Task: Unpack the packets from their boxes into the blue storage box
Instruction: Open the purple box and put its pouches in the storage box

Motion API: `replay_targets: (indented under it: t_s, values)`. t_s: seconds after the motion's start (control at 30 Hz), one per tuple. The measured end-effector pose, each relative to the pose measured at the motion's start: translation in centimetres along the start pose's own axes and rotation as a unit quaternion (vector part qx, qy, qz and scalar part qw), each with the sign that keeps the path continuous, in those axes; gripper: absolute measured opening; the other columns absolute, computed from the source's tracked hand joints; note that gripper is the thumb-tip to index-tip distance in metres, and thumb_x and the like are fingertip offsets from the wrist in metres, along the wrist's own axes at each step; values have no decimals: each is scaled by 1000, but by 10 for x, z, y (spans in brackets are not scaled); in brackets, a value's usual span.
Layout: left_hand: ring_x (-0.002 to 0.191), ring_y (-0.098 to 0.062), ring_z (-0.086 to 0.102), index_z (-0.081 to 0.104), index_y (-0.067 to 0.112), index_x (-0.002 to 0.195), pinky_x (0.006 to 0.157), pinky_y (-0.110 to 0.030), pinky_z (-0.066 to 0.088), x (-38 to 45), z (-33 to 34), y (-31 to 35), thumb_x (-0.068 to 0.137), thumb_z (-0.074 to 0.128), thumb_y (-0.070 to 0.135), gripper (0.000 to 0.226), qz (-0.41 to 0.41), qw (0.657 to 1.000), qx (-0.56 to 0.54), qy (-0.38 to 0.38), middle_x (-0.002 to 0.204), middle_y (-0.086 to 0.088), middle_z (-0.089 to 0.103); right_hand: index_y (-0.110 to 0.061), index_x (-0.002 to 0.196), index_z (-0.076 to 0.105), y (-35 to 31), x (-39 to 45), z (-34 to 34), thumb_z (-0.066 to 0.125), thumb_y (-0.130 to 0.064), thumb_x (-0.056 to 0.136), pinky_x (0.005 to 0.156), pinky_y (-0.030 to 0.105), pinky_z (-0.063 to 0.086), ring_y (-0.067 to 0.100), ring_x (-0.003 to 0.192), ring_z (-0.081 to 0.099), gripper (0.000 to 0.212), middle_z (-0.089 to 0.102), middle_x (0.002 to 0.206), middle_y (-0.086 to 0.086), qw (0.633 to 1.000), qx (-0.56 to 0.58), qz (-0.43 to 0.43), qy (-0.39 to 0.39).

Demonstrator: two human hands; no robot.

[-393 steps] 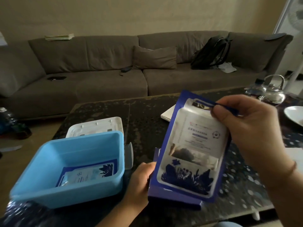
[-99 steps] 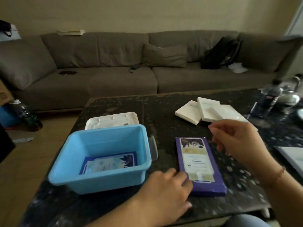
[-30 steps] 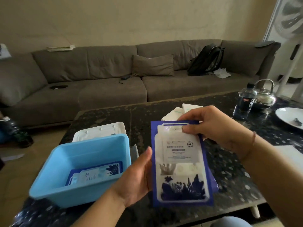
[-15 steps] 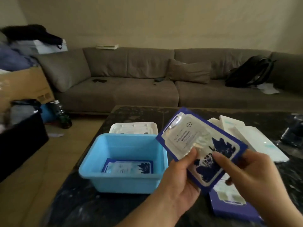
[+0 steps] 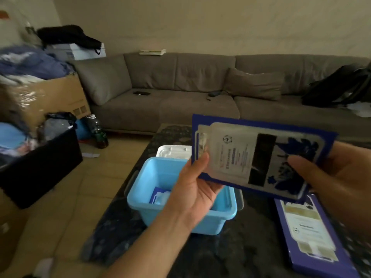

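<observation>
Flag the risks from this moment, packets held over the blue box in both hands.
1. The packets look fanned, at least two offset layers; the left hand pinches only one end, the right hand the other, so one may slip out.
2. They are held wider than the blue storage box opening, so they could catch on its rim unless angled in.
3. The purple box lies near the table's front edge; a forearm might knock it off.

Home living rm: grey sofa (image 5: 180, 93), cushion (image 5: 254, 84), coffee table (image 5: 241, 247).
</observation>
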State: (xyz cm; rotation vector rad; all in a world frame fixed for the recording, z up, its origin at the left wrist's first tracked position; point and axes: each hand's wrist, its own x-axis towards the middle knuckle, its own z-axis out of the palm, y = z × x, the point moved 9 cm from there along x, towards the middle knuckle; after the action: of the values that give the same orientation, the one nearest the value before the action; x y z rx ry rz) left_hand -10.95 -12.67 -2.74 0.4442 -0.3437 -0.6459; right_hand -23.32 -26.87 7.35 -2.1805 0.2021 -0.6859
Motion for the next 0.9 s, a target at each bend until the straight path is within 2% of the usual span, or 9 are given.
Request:
replay_targets:
  t_s: [0.1, 0.2, 0.3, 0.43, 0.5, 0.57, 0.63, 0.77, 0.9]
  values:
    - [105, -30, 69, 77, 20, 99, 84, -43, 58, 1, -12, 46, 65, 84, 21, 35, 24, 972, 235, -2, 109, -12, 73, -39, 89, 64, -23, 25, 26, 64, -47, 81, 55, 23, 57, -7, 65, 68, 11, 70, 77, -29, 997, -55, -39, -38]
    - [98, -29, 72, 77, 12, 95, 78, -40, 60, 1, -28, 80, 71, 72, 6, 26, 43, 947, 319, 19, 102, -13, 76, -32, 94, 65, -35, 49, 53, 68, -27, 85, 52, 15, 53, -8, 65, 67, 10, 71, 70, -15, 992, -94, -49, -68]
    - [96, -33, 71, 72, 7, 98, 82, -45, 60, 1, -52, 103, 76, 70, 0, 24, 24, 940, 336, 53, 100, -15, 75, -31, 116, 59, -34, 65, 84, 70, -23, 85, 52, 8, 51, -10, 69, 66, 33, 69, 81, -15, 990, -97, -47, -92]
    - [106, -38, 66, 64, 9, 112, 91, -53, 52, 2, -82, 131, 79, 74, 6, 34, -14, 928, 357, 107, 104, -15, 73, -43, 142, 29, -22, 68, 125, 70, -19, 85, 46, 12, 51, -11, 69, 66, 74, 63, 85, -13, 988, -51, -3, -143]
    - [103, -26, 70, 59, 12, 124, 82, -39, 60, 4, -92, 146, 75, 77, 5, 53, 18, 886, 438, 149, 106, -8, 74, -45, 140, 29, -28, 69, 130, 68, -17, 87, 45, 11, 50, -15, 71, 63, 72, 61, 84, -16, 990, -61, -35, -119]
    - [99, -8, 68, 57, 21, 124, 76, -19, 57, 5, -95, 164, 76, 80, 7, 55, 90, 795, 566, 196, 108, 5, 69, -46, 132, 34, -37, 71, 133, 67, -15, 88, 44, 8, 48, -5, 67, 66, 63, 58, 85, -18, 989, -84, -67, -101]
    - [97, 4, 63, 58, 23, 122, 75, -8, 52, 5, -93, 173, 78, 79, 6, 51, 158, 740, 622, 200, 112, 12, 63, -43, 118, 43, -39, 76, 143, 65, -14, 90, 43, 4, 44, -3, 61, 60, 46, 52, 82, -22, 981, -130, -81, -117]
    - [93, 3, 66, 64, 21, 112, 76, -8, 52, 9, -94, 170, 85, 74, 4, 33, 198, 707, 661, 157, 108, 11, 68, -34, 91, 60, -3, 84, 180, 62, -15, 92, 46, 4, 44, -4, 67, 59, 18, 54, 82, -21, 956, -195, -13, -220]
    - [87, -3, 69, 68, 24, 98, 75, -14, 54, 13, -95, 163, 87, 71, 4, 23, 202, 693, 682, 118, 96, 11, 71, -27, 90, 66, 46, 81, 209, 66, -16, 90, 48, 12, 50, 4, 69, 66, 11, 63, 86, -10, 950, -157, 96, -253]
